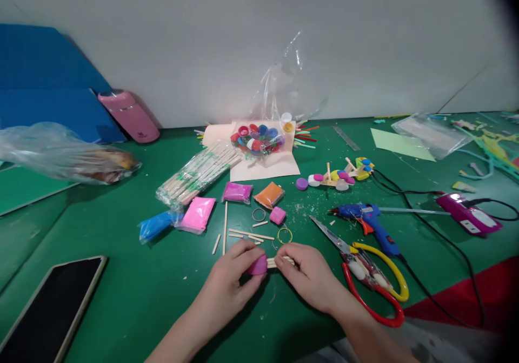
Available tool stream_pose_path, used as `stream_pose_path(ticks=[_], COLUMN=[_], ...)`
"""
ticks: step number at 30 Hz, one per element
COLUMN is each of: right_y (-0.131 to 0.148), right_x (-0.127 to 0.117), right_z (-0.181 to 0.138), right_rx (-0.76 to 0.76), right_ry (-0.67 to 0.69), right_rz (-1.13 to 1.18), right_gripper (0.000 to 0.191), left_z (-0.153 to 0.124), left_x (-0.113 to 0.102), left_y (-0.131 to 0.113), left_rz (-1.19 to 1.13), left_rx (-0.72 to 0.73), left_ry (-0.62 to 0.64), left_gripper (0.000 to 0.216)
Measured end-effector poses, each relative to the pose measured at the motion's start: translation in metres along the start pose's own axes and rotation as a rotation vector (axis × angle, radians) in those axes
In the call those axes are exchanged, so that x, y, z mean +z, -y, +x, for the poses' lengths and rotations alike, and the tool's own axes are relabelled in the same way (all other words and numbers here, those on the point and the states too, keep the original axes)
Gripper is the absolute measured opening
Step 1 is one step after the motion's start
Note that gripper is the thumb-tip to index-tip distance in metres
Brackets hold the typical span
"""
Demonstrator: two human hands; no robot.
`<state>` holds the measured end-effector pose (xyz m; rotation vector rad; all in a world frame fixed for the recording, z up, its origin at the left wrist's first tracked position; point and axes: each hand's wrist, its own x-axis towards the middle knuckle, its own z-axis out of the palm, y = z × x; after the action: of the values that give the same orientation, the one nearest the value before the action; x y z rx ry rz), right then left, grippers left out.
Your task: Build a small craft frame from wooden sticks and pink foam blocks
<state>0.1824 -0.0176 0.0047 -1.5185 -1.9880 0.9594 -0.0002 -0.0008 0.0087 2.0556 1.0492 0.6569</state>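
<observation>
My left hand pinches a lump of purple clay between thumb and fingers. From its right side a small bundle of short wooden sticks runs into my right hand, which is closed around them. Whether the stick ends are pushed into the clay or only touch it, I cannot tell. Just beyond my hands lie loose wooden sticks, a yellow rubber band, a purple rubber band and a small pink block.
Scissors and a blue glue gun lie to the right. Clay packets, bagged sticks, bottle caps and a small decorated stick model stand farther back. At left are a phone and a pink bottle.
</observation>
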Motion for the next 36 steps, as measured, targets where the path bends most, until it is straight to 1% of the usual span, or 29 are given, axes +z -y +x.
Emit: stream_pose_path(ticks=[8, 12, 23, 29, 36], right_y=[0.001, 0.001, 0.000, -0.001, -0.001], right_x=[-0.002, -0.005, -0.013, -0.014, -0.011], right_z=[0.001, 0.001, 0.005, 0.006, 0.005], right_rx=[0.015, 0.013, 0.013, 0.025, 0.034], right_ry=[0.002, 0.007, 0.010, 0.005, -0.001], right_rz=[0.039, 0.057, 0.106, 0.117, 0.150], right_gripper=[0.022, 0.022, 0.023, 0.024, 0.023], left_z=[0.004, 0.007, 0.014, 0.017, 0.015], left_x=[-0.001, -0.001, -0.003, -0.002, -0.001], left_y=[-0.003, -0.005, -0.012, -0.009, -0.007], left_rz=[0.032, 0.042, -0.001, -0.015, -0.013], left_rx=[-0.009, -0.010, -0.031, -0.040, -0.041], left_ry=[-0.025, -0.006, 0.019, 0.027, 0.019], left_gripper=[0.019, 0.017, 0.022, 0.022, 0.023])
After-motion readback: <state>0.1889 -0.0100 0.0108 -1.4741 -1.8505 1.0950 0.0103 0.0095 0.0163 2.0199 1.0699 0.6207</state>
